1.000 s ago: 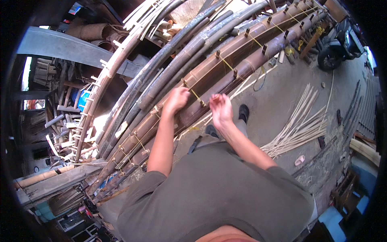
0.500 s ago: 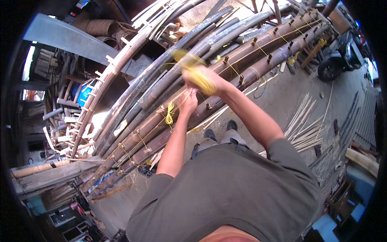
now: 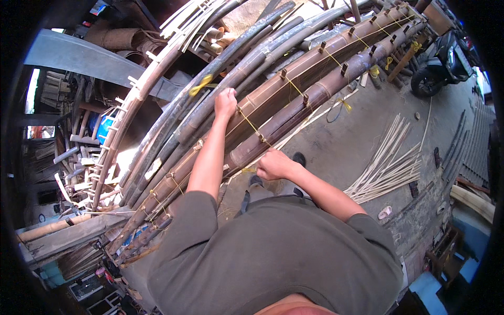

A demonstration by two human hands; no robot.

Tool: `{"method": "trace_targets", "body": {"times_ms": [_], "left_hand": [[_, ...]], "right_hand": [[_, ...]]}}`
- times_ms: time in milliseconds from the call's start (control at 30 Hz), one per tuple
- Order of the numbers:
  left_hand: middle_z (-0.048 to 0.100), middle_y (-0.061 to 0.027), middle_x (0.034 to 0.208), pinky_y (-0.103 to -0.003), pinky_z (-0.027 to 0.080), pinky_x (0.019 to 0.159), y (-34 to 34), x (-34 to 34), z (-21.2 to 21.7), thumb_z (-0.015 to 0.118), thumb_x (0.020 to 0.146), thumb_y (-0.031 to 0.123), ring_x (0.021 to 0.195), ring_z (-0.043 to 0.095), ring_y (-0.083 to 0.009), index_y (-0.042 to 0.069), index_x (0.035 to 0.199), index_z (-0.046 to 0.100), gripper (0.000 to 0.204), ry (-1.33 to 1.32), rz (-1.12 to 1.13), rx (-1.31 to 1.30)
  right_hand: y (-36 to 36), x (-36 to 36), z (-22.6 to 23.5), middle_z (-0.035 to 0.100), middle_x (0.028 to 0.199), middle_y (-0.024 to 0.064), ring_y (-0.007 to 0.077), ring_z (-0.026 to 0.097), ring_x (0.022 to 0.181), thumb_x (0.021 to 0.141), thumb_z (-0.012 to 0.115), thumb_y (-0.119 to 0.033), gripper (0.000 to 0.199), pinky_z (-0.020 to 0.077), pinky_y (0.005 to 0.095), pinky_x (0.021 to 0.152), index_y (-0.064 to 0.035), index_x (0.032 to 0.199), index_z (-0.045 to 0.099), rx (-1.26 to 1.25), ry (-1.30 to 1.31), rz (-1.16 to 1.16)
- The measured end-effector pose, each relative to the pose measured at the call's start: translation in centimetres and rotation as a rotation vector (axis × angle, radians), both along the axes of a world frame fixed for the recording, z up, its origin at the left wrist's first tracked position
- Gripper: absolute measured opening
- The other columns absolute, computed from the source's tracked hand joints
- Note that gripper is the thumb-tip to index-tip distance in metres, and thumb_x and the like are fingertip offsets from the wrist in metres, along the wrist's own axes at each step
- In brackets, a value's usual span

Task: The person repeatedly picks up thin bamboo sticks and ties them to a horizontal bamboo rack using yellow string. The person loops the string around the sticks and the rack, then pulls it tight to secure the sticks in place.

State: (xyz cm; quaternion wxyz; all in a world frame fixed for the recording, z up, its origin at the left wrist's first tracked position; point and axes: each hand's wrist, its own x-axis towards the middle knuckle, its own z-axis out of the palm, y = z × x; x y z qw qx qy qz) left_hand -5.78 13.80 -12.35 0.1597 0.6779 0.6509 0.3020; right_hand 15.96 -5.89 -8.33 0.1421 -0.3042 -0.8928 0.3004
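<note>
My left hand is closed at the far bamboo pole. Beside its knuckles is a bundle of yellow cord, whose tail runs toward the hand. Closed in a fist, my right hand is on the near side of the thicker, dark bamboo pole. A bit of yellow cord shows at its fingers; what lies inside the fist is hidden. Between the hands, a yellow lashing crosses both poles around short pegs.
Long dark poles lie beyond the lashed pair. Thin split sticks are spread on the concrete floor at right, below a parked motorbike. A curved pole with pegs stands at left. A pink shoe lies on the floor.
My hands have moved apart: the left went up and left to the far pole, the right came down toward me. The yellow bundle has left my right hand and is now beside the left.
</note>
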Motion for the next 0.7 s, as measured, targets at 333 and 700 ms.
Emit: {"method": "trace_targets", "body": {"times_ms": [333, 700], "left_hand": [[0.063, -0.0266, 0.109, -0.05, 0.047, 0.088, -12.7, -8.4, 10.4, 0.05, 0.094, 0.032, 0.103, 0.061, -0.0423, 0.003, 0.117, 0.06, 0.038, 0.128, 0.111, -0.129], [0.067, -0.0208, 0.097, -0.054, 0.047, 0.08, -22.3, -12.9, -1.0, 0.052, 0.091, 0.035, 0.093, 0.062, -0.0437, 0.015, 0.11, 0.064, 0.03, 0.11, 0.128, -0.095]], "right_hand": [[-9.1, -10.9, -1.1, 0.063, 0.086, 0.0054, 0.0172, 0.062, 0.084, 0.093, 0.055, -0.024, 0.018, 0.0505, 0.0355, 0.078, -0.0072, 0.095, 0.06, -1.437, 0.878, -0.298], [3.5, -27.6, 10.5, 0.069, 0.085, 0.0153, 0.0265, 0.065, 0.08, 0.094, 0.045, -0.036, 0.04, 0.05, 0.0375, 0.077, -0.003, 0.093, 0.067, -0.414, 0.501, 0.1]]}}
